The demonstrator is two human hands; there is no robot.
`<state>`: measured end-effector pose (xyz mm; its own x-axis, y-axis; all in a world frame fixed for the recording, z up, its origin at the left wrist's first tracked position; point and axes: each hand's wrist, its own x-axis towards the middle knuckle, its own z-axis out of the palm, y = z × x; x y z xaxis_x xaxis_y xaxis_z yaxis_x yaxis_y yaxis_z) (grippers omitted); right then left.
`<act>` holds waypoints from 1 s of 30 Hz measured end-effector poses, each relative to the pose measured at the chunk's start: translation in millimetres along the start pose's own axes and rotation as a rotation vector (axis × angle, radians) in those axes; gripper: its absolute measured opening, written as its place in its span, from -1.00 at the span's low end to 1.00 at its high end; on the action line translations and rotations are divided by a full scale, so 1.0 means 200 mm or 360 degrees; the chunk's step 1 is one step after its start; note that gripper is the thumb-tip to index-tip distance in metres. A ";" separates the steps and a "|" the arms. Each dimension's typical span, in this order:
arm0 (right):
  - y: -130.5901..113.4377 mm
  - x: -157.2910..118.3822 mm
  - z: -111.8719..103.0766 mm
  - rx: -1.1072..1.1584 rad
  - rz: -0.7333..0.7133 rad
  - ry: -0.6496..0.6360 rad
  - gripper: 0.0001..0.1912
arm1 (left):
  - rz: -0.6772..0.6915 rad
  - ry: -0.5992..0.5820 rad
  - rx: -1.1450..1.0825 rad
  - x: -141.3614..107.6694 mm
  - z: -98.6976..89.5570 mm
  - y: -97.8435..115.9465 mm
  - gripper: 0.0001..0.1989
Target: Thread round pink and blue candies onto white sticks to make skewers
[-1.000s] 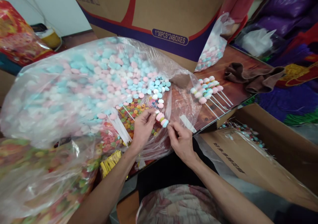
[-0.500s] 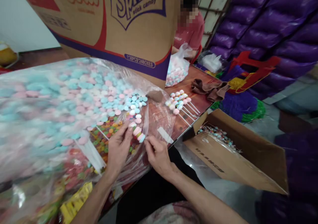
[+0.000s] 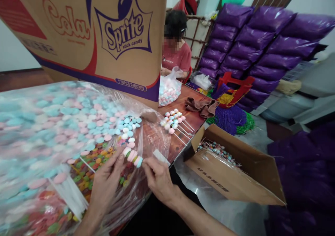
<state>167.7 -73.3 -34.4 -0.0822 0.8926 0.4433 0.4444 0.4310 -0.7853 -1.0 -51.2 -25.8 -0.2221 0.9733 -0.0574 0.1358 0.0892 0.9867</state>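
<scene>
A candy stick point(image 3: 132, 157), strung with pink, white, green and blue pieces, spans the gap between my hands. My left hand point(image 3: 108, 175) has thumb and fingers closed at its upper left end. Close by the blue end piece, my right hand point(image 3: 158, 176) pinches the stick, which its fingers mostly hide. Beneath the left hand lie fruit-coloured candy rings point(image 3: 102, 154), and behind them pastel candy tablets point(image 3: 86, 119) spread over clear plastic. White sticks point(image 3: 69, 190) rest in a bundle left of my left forearm. Several filled candy sticks point(image 3: 174, 120) lie together farther back.
A large printed carton point(image 3: 104, 65) stands at the back left. Right of the table point(image 3: 178, 147), an open cardboard box point(image 3: 230, 173) holds many candy sticks. Across the table sits a person point(image 3: 178, 56) behind a bag of tablets point(image 3: 170, 89). Purple sacks point(image 3: 251, 44) are stacked beyond.
The camera view has swung up and to the right, so everything sits lower and farther left. Both hands keep hold of the same candy stick, with little change in their grip.
</scene>
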 end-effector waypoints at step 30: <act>-0.35 0.14 0.47 -0.1009 -0.0361 -0.0868 -0.83 | -0.0233 0.0127 -0.0857 0.06 -0.39 0.27 -0.22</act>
<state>50.0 -65.6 -8.9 -0.5734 0.8028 0.1632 0.7657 0.5960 -0.2418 -71.6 -51.7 37.9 -0.2769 0.9380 -0.2085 -0.4090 0.0812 0.9089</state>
